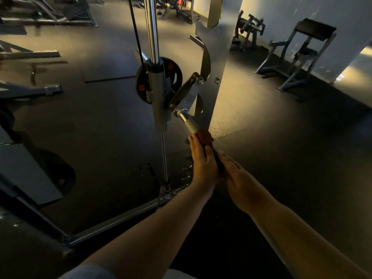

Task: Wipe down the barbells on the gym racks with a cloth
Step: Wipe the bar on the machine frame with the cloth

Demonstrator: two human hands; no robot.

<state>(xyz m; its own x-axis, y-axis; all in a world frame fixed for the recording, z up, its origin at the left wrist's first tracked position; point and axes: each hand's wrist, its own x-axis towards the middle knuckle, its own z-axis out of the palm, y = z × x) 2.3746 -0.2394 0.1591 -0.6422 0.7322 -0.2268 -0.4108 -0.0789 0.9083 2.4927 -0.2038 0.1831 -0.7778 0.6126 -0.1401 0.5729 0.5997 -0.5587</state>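
Barbell (188,121): mounted on a guided rack, its silver shaft running from the hook bracket (189,93) down towards me and passing between my two hands. Cloth (205,136): orange-brown, bunched on the shaft just below the bright section and touching it.

My left hand (203,164) lies along the left side of the bar, fingers straight and close together, their tips pressing the cloth to the metal; the thumb is hidden. My right hand (239,182) lies flat along the right side of the bar, just behind the left, fingers straight, with nothing in its grasp that I can see.

A black weight plate (175,76) with red marks sits at the bar's far end, behind the chrome guide rod (152,27). A grey upright (218,57) stands just right of the bracket. Dark rubber floor (281,158) lies below, with a padded stand (302,51) well off to the right.
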